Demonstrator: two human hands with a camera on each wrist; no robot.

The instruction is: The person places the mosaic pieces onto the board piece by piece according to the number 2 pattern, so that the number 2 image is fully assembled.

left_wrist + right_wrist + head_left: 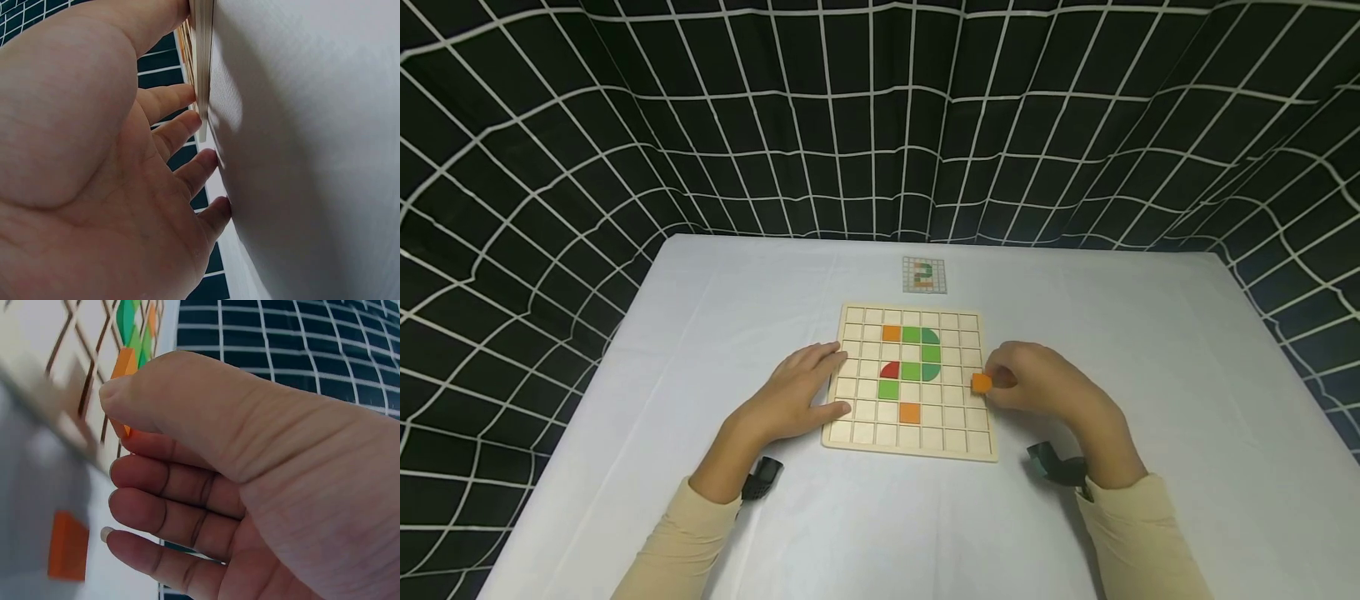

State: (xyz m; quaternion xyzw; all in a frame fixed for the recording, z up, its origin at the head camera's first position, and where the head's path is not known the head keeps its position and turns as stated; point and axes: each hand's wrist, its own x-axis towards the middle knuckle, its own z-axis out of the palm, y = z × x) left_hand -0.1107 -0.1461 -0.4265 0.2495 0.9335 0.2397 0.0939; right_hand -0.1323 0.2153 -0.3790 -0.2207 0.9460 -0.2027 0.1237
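A wooden grid board (955,435) lies on the white table. Between thumb and fingertips, my right hand (1037,377) pinches an orange square tile (981,383) over the board's right edge. My left hand (793,392) rests at the left edge, fingers spread and relaxed; in the left wrist view its thumb and some fingertips touch the board's side (202,56). Set in the cells are green squares (931,354), teal quarter-rounds (930,372), a red quarter-round (891,370) and two orange squares (910,413). Another orange tile (67,547), hidden in the head view, lies on the table below my right hand.
Behind the board lies a small pattern card (924,275) showing a coloured shape on a grid. A black cloth with white grid lines (880,125) hangs around the table. Dark wrist devices (763,477) sit at both wrists.
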